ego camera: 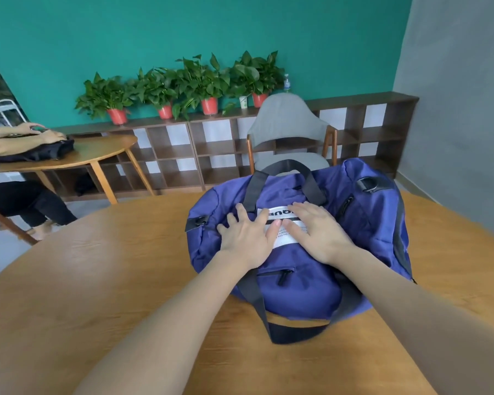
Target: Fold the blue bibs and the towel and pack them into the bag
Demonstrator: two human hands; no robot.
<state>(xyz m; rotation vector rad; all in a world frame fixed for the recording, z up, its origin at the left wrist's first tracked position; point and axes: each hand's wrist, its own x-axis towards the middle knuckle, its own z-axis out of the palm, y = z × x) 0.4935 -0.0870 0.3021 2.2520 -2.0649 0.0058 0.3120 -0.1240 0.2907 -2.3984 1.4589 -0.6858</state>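
A blue duffel bag [362, 223] with black straps and a white label lies on the round wooden table [111, 280], right of centre. My left hand [247, 236] rests flat on the bag's top, fingers spread. Beside it, my right hand [315, 230] lies flat on the white label, fingers apart. Both palms press down and hold nothing. One black handle loops over the bag's near edge onto the table. No blue bibs or towel show anywhere; the bag's inside is hidden.
A grey chair [288, 129] stands behind the bag. At the far left another person's hands rest on a dark bag [35, 152] on a second wooden table [97, 155]. Low shelving with potted plants [180, 84] lines the green wall.
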